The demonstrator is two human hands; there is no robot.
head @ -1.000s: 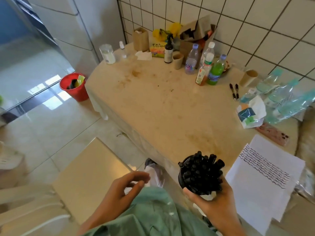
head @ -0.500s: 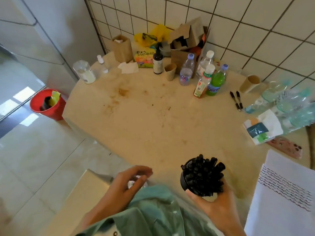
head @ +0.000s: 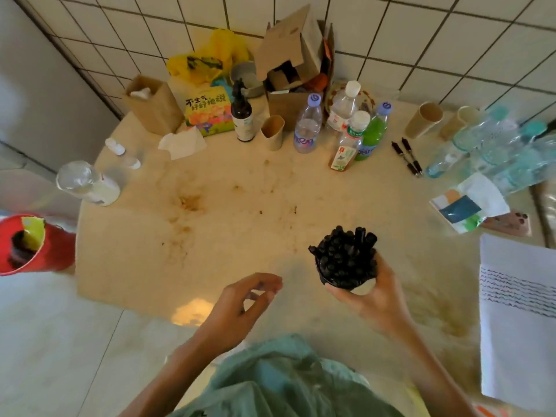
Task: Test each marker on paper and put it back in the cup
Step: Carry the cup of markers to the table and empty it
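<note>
The cup [head: 346, 281] is dark, packed full of black markers [head: 344, 255], and sits in the right hand [head: 373, 293], whose fingers curl around its base, holding it above the near part of the round table [head: 240, 212]. The left hand [head: 240, 305] hovers just beside it with loosely curled fingers and holds nothing. The paper [head: 517, 311], with rows of wavy lines, lies at the table's right edge. Two pens [head: 407, 156] lie near the bottles [head: 346, 130] by the tiled wall.

Right hand [head: 371, 291] grips cup [head: 343, 276] packed with black markers [head: 344, 255]; left hand [head: 240, 305] empty, fingers loosely curled.
</note>
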